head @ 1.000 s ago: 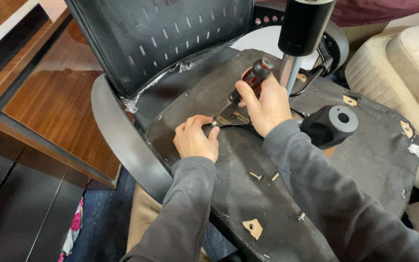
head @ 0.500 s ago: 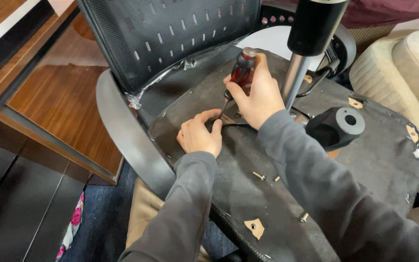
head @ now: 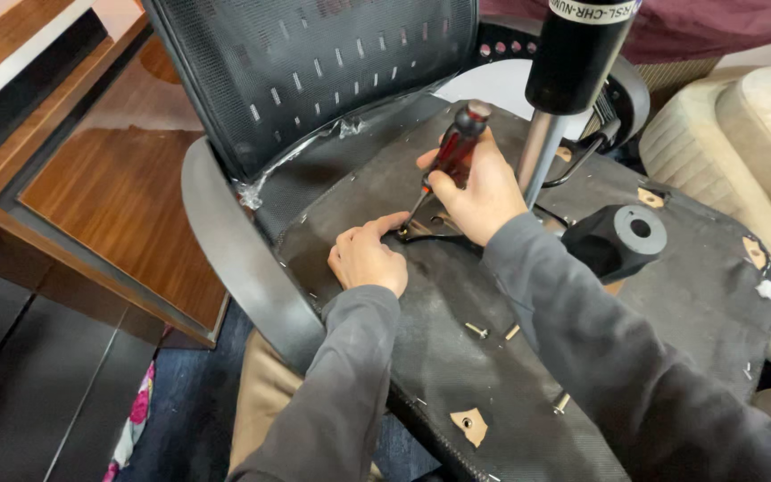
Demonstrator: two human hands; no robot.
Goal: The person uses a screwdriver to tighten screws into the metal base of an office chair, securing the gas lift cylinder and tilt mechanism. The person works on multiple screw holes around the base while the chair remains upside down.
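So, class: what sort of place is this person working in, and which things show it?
Probably a home or office room, not a workshop: a beige upholstered seat, a wooden desk edge, and an upturned office chair across the lap, worked with a screwdriver.

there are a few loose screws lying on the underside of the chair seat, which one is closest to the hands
The screw lying just below the left hand, right of that sleeve. A second screw lies just beyond it, and the third screw sits lower, toward the seat's near edge.
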